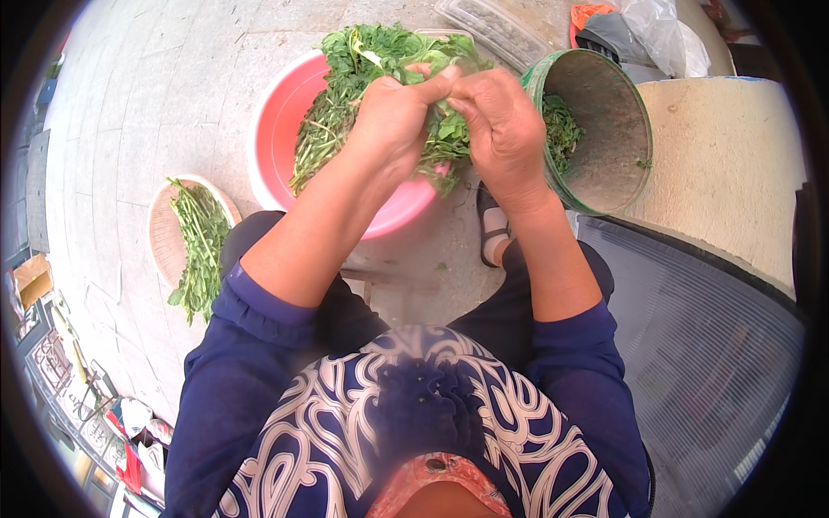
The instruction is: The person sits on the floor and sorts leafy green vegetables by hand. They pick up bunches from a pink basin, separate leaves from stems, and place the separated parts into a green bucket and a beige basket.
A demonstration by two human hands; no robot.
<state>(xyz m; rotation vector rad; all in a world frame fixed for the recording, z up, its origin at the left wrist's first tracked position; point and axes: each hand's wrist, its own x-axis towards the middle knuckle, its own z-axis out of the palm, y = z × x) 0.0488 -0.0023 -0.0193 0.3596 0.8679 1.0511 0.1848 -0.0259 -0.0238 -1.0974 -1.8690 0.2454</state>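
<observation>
Leafy greens with long stems (330, 123) are heaped in a pink plastic basin (275, 129) on the paved ground before me. Over the heap, my left hand (395, 120) grips some green leaves between thumb and fingers. My right hand (502, 123) is close against it, thumb and forefinger pinched on the same leaves; the exact hold is partly hidden by the fingers. To the right, a green bucket (599, 129) lies tilted with its mouth towards me, and leafy scraps (560, 133) are inside. At the left, a shallow woven basket (162, 226) holds a bunch of stemmed greens (197, 243).
A clear plastic container (495, 32) lies beyond the basin. Plastic bags (660, 39) are at the upper right. A pale rounded block (719, 168) stands beside the bucket, with a grey ribbed panel (699, 349) nearer me. Assorted items lie at the far lower left.
</observation>
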